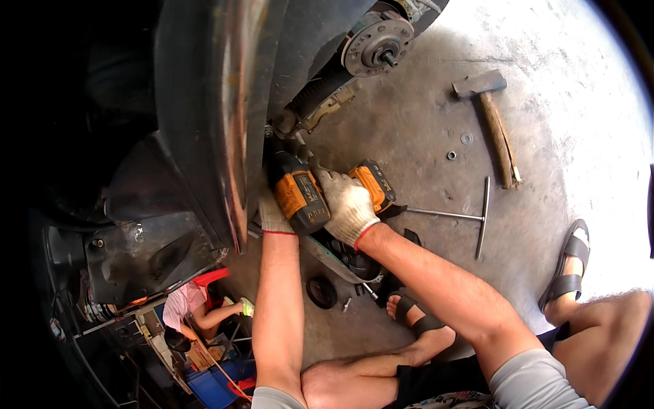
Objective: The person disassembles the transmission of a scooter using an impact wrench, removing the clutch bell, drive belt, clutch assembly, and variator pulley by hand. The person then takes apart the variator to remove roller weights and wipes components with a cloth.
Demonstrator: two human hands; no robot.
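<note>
My right hand (346, 204), in a white knit glove with a red cuff, is wrapped round the grip of an orange and black cordless impact wrench (304, 198). The tool's battery (373, 185) sticks out to the right of that hand. Its nose points up and away, beside the edge of a dark body panel (197, 102) and close to metal underbody parts (327, 109). My left hand (274, 217), gloved too, reaches in along the left side of the wrench. The tool and the shadow hide its fingers.
Farther off, a round metal hub disc (377, 46) juts from the vehicle. On the concrete floor lie a wooden-handled hammer (501, 136), a T-handle wrench (483, 218), a washer (466, 138) and a nut (452, 155). Another person (185, 305) sits low at the left.
</note>
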